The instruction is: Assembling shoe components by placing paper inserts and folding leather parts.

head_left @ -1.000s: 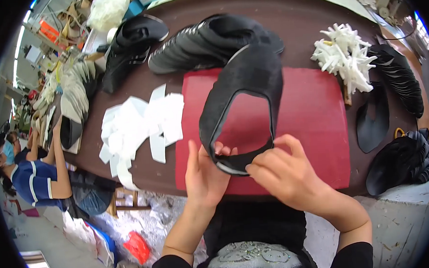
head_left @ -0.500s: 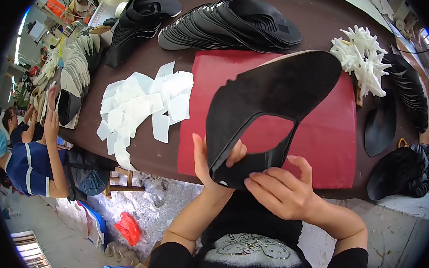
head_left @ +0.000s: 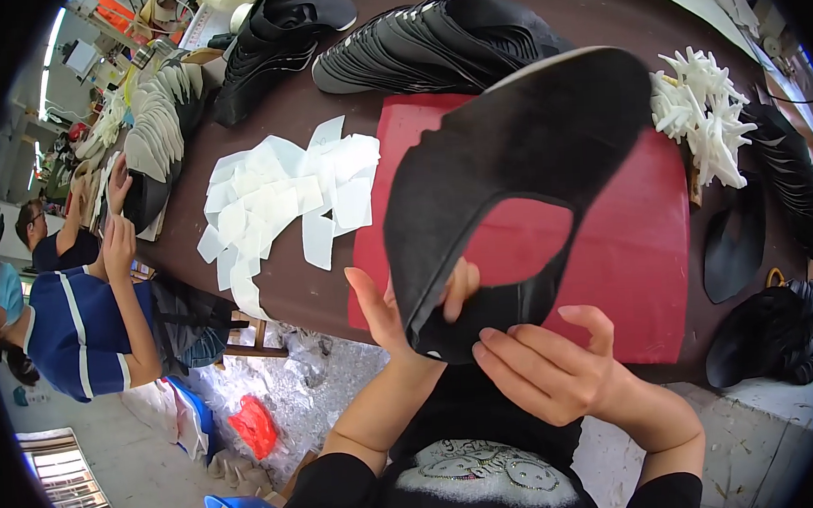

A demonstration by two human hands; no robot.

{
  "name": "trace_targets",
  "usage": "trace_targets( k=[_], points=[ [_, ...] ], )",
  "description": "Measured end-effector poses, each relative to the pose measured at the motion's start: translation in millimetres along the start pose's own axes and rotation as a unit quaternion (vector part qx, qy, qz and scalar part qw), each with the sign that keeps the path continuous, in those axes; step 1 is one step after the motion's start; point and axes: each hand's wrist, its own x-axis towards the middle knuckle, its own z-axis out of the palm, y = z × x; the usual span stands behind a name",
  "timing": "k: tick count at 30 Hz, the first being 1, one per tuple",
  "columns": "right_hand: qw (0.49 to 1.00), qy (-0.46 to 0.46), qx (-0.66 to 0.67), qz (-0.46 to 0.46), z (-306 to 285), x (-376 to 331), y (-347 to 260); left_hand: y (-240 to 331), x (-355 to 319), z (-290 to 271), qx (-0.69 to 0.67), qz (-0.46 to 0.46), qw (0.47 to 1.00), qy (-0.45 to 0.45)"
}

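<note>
Left to right: white pieces (head_left: 263,193) near the front edge of the surface (head_left: 587,12); left hand (head_left: 393,331) thumb-spread, fingertips inside the opening of 1 black shoe upper (head_left: 525,130), raised above the red mat (head_left: 648,248); right hand (head_left: 558,370) apparently pinching its lower rim. Probable step: rim handling, next calling for steady support.

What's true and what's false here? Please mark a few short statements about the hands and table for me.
1. The right hand touches the lower edge of the black shoe piece. True.
2. The mat is blue. False: the mat is red.
3. White strips lie left of the mat. True.
4. The white spiky cluster is left of the strips. False: the cluster is at the mat's right.
5. The left hand has fingers showing through the shoe piece's cut-out. True.
</note>
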Motion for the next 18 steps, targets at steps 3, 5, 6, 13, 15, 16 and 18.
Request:
trace_targets(
  k=[3,5,6,13,15,16,18],
  points=[
    [0.998,-0.009,-0.052,-0.035,0,-5,18,-13,20,47,0.093,0.054,0.891,0.441],
    [0.997,-0.018,-0.058,-0.044,-1,-1,23,-12,17,34,0.085,0.046,0.929,0.357],
    [0.996,-0.027,-0.063,-0.055,-2,0,25,-10,11,21,0.076,0.039,0.959,0.271],
    [0.995,-0.015,0.055,-0.086,-6,12,32,29,-11,-14,0.070,0.030,0.996,0.045],
    [0.995,0.024,0.069,-0.074,-20,17,37,50,-14,-8,0.137,0.013,0.987,0.085],
    [0.993,0.035,0.067,-0.086,-25,13,45,60,-15,-5,0.193,-0.016,0.973,0.128],
    [0.995,-0.038,0.077,0.050,-38,3,59,70,-18,3,0.295,-0.078,0.929,0.210]
  ],
)
